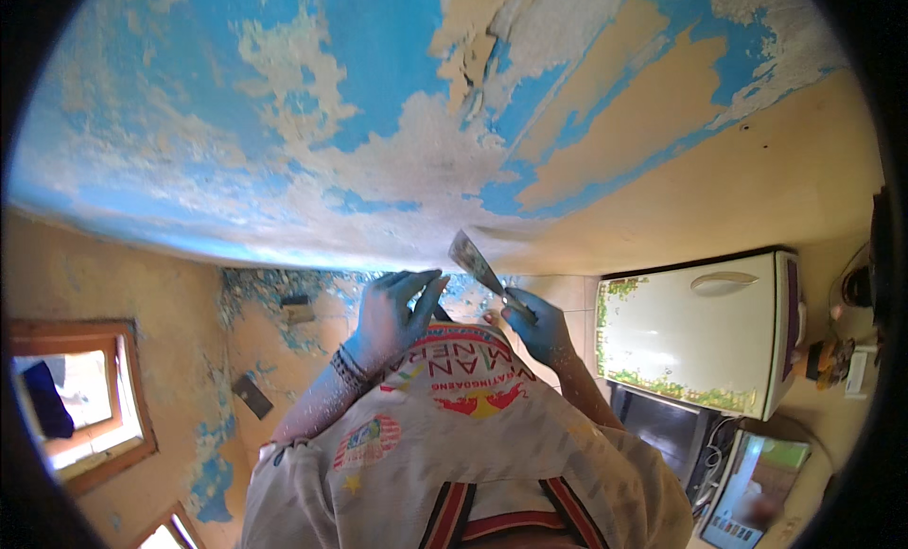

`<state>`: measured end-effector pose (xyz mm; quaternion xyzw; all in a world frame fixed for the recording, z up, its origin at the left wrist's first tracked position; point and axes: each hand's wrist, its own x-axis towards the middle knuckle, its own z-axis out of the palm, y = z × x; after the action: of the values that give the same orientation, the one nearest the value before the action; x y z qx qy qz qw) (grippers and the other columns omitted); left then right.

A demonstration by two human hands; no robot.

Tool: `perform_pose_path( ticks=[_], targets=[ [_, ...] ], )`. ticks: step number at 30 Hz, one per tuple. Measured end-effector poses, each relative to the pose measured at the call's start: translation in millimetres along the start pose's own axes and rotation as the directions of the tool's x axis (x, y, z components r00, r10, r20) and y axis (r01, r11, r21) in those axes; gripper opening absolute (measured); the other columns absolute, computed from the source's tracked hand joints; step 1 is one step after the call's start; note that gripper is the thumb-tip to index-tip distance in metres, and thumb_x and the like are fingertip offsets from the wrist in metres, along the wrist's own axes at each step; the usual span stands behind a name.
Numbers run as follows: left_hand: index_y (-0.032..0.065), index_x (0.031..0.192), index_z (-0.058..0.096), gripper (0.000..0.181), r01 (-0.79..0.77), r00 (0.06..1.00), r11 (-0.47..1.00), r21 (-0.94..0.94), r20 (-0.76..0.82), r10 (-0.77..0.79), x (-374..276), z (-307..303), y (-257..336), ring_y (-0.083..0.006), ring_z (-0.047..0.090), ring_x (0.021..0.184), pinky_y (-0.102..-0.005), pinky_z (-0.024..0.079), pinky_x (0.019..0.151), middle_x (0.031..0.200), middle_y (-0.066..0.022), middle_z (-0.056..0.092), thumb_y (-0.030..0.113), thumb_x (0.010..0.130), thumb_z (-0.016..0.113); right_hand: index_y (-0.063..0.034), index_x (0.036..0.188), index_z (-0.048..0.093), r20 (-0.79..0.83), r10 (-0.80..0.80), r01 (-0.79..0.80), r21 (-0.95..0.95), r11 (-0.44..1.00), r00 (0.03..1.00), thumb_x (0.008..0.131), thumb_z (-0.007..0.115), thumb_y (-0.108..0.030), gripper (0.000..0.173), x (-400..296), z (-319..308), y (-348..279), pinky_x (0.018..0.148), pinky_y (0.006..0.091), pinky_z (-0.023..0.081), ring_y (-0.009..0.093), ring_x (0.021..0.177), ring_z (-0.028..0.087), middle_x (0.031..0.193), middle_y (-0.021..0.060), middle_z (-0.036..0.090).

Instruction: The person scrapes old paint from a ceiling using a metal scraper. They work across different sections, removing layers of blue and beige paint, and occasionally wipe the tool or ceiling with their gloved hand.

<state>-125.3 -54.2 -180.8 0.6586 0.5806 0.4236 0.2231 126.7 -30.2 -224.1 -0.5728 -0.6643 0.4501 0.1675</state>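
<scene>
A putty knife point(479, 265) is held in my right hand point(539, 325), its handle in the closed fingers and its whitish, smeared blade pointing up and left, near the wall. My left hand point(401, 311) is raised beside it with fingers bent and apart, and nothing shows in it. Both hands are coated with blue dust. Before me stands a wall point(397, 166) with peeling blue paint, bare grey patches, tan areas and a dark crack near the top. Whether the blade touches the wall cannot be told.
Paint flakes point(262, 286) litter the tiled floor by the wall's foot, around a small block point(296, 311). A flat dark piece point(253, 396) lies farther left. A white refrigerator point(688, 336) stands at right, beside a dark-screened appliance point(660, 428). Wood-framed window point(145, 407) at left.
</scene>
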Motion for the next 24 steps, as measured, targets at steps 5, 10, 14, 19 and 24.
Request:
perform_pose_path(
  ticks=[5, 10, 14, 19, 24],
  targets=[
    [0.005, 0.11, 0.063, 0.03, -0.425, 0.904, 0.889, 0.173, 0.129, 0.407, 14, -13, -11, -0.0329, 0.058, 0.107, -0.0467, 0.045, 0.088, 0.12, -0.0183, 0.057, 0.014, 0.081, 0.065, -0.0032, 0.116, 0.058, -0.045, 0.064, -0.054, 0.184, 0.981, 0.997, 0.081, 0.069, -0.028, 0.045, -17, 43, -8, 0.078, 0.032, 0.051, 0.023, 0.087, 0.066, 0.097, 0.0144, 0.067],
    [0.0122, 0.133, 0.045, 0.058, -0.576, 0.817, 0.721, 0.386, 0.237, 0.526, 67, 9, 8, -0.0316, 0.036, 0.129, -0.0509, 0.03, 0.102, 0.142, -0.0135, 0.036, 0.027, 0.08, 0.064, -0.0041, 0.117, 0.059, -0.108, 0.237, -0.218, 0.168, 0.962, 0.965, 0.082, 0.067, -0.023, 0.04, -32, 73, -5, 0.067, 0.0289, 0.048, 0.015, 0.075, 0.06, 0.084, 0.0099, 0.066],
    [0.014, 0.138, 0.04, 0.064, -0.569, 0.817, 0.644, 0.512, 0.256, 0.517, 76, 44, -24, -0.0239, 0.038, 0.126, -0.0474, 0.027, 0.103, 0.142, -0.0074, 0.037, 0.032, 0.081, 0.062, -0.002, 0.116, 0.059, -0.223, 0.255, -0.187, 0.283, 0.941, 0.941, 0.084, 0.066, -0.016, 0.036, -64, 95, 23, 0.058, 0.0254, 0.046, 0.008, 0.065, 0.057, 0.074, 0.0053, 0.064],
    [0.0113, 0.137, 0.04, 0.063, -0.515, 0.856, 0.719, 0.466, 0.233, 0.462, 57, 55, -46, -0.023, 0.034, 0.131, -0.0487, 0.022, 0.107, 0.144, -0.0064, 0.035, 0.03, 0.081, 0.062, -0.0045, 0.118, 0.058, -0.214, 0.466, -0.399, 0.293, 0.869, 0.858, 0.078, 0.071, -0.02, 0.045, -96, 92, 21, 0.072, 0.0313, 0.051, 0.019, 0.085, 0.067, 0.094, 0.0145, 0.068],
    [0.0031, 0.133, 0.043, 0.054, -0.233, 0.971, 0.93, 0.284, 0.021, 0.237, -2, 51, -23, -0.0342, 0.031, 0.133, -0.0485, 0.02, 0.11, 0.142, -0.0221, 0.033, 0.026, 0.086, 0.059, -0.0041, 0.119, 0.057, -0.348, 0.36, -0.181, 0.453, 0.873, 0.866, 0.087, 0.063, -0.021, 0.037, -118, 88, 6, 0.057, 0.0239, 0.047, 0.008, 0.062, 0.056, 0.074, 0.0042, 0.063]
  ],
)
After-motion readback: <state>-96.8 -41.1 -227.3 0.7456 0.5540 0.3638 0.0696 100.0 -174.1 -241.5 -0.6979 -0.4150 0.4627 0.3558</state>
